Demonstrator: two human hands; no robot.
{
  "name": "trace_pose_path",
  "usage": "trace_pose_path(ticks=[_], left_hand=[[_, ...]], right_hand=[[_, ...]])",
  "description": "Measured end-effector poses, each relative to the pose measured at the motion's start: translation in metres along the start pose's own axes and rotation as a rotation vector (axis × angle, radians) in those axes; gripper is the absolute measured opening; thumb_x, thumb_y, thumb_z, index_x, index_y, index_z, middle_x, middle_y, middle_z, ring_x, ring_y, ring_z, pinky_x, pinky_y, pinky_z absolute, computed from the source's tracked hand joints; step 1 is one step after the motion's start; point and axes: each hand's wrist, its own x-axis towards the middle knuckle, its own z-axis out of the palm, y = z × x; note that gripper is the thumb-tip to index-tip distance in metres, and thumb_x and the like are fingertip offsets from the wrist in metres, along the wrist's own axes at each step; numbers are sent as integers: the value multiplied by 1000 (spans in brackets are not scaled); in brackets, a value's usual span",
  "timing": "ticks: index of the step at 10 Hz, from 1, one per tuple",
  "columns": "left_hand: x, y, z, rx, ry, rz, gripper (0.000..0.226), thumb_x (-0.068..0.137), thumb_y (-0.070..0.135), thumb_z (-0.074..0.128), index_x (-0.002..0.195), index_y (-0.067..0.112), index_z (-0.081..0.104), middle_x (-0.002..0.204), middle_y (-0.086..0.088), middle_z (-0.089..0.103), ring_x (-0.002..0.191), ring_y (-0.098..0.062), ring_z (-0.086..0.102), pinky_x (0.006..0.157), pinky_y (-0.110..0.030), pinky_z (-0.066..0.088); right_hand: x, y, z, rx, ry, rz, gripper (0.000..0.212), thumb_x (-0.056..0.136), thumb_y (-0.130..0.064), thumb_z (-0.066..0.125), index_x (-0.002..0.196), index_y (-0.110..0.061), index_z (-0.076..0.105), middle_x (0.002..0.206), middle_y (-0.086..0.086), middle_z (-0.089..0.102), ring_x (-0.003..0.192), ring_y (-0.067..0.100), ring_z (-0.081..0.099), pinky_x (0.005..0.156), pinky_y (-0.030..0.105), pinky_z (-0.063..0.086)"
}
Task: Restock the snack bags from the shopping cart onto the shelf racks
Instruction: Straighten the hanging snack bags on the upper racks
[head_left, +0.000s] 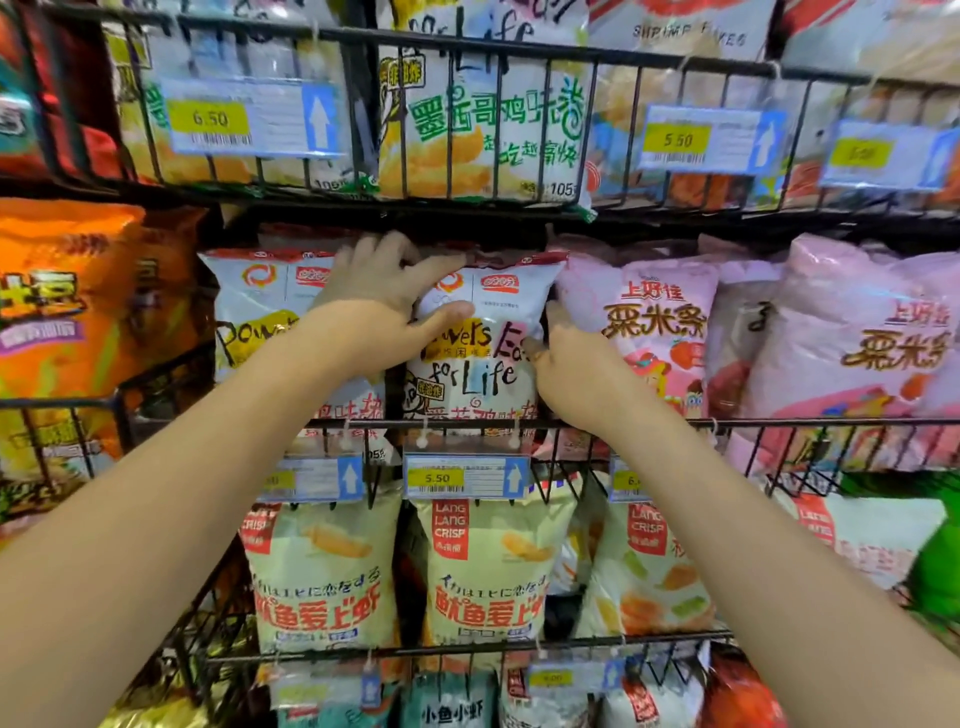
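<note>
Head: two hands (371, 291) (576, 374) grip one bag (475, 374).

The white snack bag (478, 338), red-edged on top with black hand-lettered print, stands upright in the middle wire rack (779, 422); the left hand (374, 280) grips its top; the right hand (576, 374) holds its right edge; a matching bag (254, 312) stands just beside it on the left; pink bags (654, 322) touch its right.
</note>
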Motion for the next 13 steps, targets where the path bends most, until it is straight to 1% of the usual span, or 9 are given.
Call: trace_pose_path(ticks=[1,3,5,6,7,8,9,11,13], left_hand=[[0,3,-1,54,40,-17,78,92,83,23,154,40,40,134,-15,46,123,-37,39,109,-50,29],[-4,44,-4,-97,99,-17,76,96,76,35,156,30,39,147,-22,40,138,-42,37,115,-58,31],[-3,124,-1,-157,159,173,86,88,74,36,149,16,51,139,-23,50,126,-43,46,104,-55,42],[10,166,7,-121,85,173,96,79,79,39,153,18,46,146,-28,44,131,-46,44,109,-57,41],[31,196,9,3,-40,146,118,62,85,58,161,27,28,164,-26,21,148,-49,26,115,-67,31],[42,216,15,103,-174,49,132,66,77,75,164,34,-1,171,-20,-6,156,-46,-1,121,-66,13],[42,227,18,88,-173,-34,135,67,64,85,164,35,-5,168,-24,3,155,-46,3,121,-65,16],[33,233,26,161,120,8,135,42,55,99,156,20,36,127,-31,47,112,-44,42,93,-63,46],[36,237,37,161,243,20,142,28,43,105,153,17,42,125,-33,45,111,-45,42,90,-63,42]], right_hand=[[-4,-4,-3,17,68,-41,25,105,-19,44,115,2,56,99,15,59,100,41,64,74,37,42],[-30,15,-16,171,238,-253,33,99,-21,61,129,-7,59,118,12,68,108,29,64,92,48,54],[-71,104,-62,-1,518,-303,32,95,-20,64,126,-12,62,120,9,62,113,31,59,91,45,51],[-85,165,-90,-93,657,-291,46,86,-15,73,130,-7,63,130,18,60,119,38,57,101,43,45],[-87,216,-110,-229,657,-237,71,79,-28,83,141,-6,56,148,27,47,135,47,45,112,56,38],[-79,248,-117,-242,547,-226,91,78,-44,86,154,-14,46,160,29,33,146,52,31,120,61,26],[-67,260,-118,-156,494,-278,89,82,-52,77,157,-17,42,162,29,30,148,54,28,117,68,29],[-59,255,-117,-149,495,-222,88,80,-69,55,156,-26,44,161,21,37,150,46,27,118,64,28],[-56,252,-109,-215,527,-200,86,87,-71,56,160,-29,35,161,17,37,153,41,25,118,63,30]])
